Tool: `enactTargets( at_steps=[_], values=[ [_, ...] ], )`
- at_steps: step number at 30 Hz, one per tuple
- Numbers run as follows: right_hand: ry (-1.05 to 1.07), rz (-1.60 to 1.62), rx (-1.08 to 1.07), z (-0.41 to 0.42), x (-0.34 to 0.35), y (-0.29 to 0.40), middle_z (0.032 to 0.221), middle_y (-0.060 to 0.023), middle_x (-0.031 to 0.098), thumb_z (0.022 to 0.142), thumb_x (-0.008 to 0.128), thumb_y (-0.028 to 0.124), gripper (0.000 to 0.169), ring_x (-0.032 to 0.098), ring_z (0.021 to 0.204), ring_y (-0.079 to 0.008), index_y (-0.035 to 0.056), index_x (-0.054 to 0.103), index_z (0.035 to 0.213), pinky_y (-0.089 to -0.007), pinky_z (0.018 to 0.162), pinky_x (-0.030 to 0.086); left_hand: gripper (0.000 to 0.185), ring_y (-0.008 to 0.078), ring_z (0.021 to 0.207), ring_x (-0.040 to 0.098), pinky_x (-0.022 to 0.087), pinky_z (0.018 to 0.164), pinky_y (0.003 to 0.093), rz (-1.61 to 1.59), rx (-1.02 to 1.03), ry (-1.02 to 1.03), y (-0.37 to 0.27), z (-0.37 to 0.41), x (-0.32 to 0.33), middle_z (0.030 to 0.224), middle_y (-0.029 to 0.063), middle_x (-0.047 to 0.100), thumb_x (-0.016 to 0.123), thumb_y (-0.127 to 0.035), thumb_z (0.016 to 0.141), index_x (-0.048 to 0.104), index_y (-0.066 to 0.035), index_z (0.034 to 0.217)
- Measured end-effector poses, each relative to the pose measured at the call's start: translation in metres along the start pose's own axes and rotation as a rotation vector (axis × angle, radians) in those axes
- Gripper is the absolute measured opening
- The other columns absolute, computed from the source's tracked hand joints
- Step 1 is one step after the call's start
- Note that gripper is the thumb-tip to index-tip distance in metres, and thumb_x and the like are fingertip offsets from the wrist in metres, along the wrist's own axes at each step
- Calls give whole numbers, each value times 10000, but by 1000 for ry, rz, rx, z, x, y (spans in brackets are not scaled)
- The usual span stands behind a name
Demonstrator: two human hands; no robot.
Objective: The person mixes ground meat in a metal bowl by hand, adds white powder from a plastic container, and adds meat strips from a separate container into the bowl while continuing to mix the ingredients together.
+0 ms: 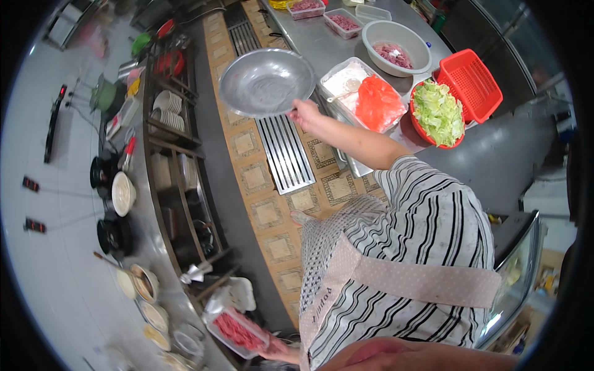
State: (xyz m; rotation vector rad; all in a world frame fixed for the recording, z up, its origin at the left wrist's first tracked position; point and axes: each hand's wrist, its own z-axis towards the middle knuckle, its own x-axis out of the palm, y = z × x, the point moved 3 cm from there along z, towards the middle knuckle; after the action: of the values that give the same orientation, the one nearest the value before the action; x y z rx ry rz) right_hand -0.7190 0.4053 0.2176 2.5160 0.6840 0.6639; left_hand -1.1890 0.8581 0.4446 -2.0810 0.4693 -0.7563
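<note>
My right hand (306,114) grips the rim of a wide stainless steel bowl (267,83), held over the floor drain; the bowl looks empty apart from wet marks. Low in the view, my left hand (277,348) holds a clear plastic container (254,352) by its end. Raw cut red meat (239,330) lies in it, and the container is at the edge of the steel counter. Near my right forearm is a tray of white powder (345,76) with a red plastic bag (378,104) on it. The thumb and fingers of my left hand are partly hidden.
A grey basin with meat (397,46), a red basket of cut lettuce (438,113), an empty red basket (471,86) and meat containers (343,23) stand on the upper worktop. Bowls (123,194) line the left counter (155,236); stacked dishes (168,113) sit below. A metal floor grate (285,155) crosses the tiles.
</note>
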Motion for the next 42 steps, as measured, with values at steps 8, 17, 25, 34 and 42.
enactTargets(
  at_steps=[8, 17, 25, 34, 42],
  values=[
    [-220, 152, -167, 157, 39, 104, 904, -158, 583, 862, 478, 41, 202, 592, 675, -194, -38, 479, 1049, -255, 482, 485, 692, 386, 1280, 361, 348, 1024, 585, 17, -186, 204, 4, 221, 267, 1408, 154, 351, 596, -146, 790, 282, -88, 1404],
    [-459, 295, -40, 229, 79, 184, 1044, -149, 453, 887, 464, 73, 293, 537, 737, -220, 6, 344, 1146, -313, 606, 589, 694, 344, 1172, 494, 453, 945, 553, 77, -513, 241, 130, 316, 601, 1306, 127, 479, 556, -31, 654, 407, -110, 1327],
    [-405, 376, -41, 268, 95, 280, 1293, -192, 326, 911, 444, 110, 447, 565, 964, -320, 21, 251, 1304, -346, 739, 583, 681, 313, 1204, 472, 396, 1010, 508, 340, -674, 583, 253, 366, 815, 1301, 116, 495, 560, -40, 636, 429, -69, 1304],
    [-495, 226, -170, 242, 35, 321, 1127, -142, 452, 894, 513, 116, 423, 533, 921, -195, -50, 348, 1246, -336, 769, 567, 845, 297, 1219, 460, 447, 977, 456, 449, -799, 1173, 332, 433, 970, 1344, 149, 397, 525, -18, 620, 188, -81, 1392],
    [-296, -573, -872, 200, 200, 417, 1177, -97, 577, 891, 538, 107, 261, 539, 1077, -171, 52, 583, 1143, -278, 906, 427, 812, 300, 1208, 449, 495, 909, 429, 593, -1023, 1319, 387, 416, 1057, 1330, 157, 349, 477, 46, 641, 118, -110, 1352]
  ],
)
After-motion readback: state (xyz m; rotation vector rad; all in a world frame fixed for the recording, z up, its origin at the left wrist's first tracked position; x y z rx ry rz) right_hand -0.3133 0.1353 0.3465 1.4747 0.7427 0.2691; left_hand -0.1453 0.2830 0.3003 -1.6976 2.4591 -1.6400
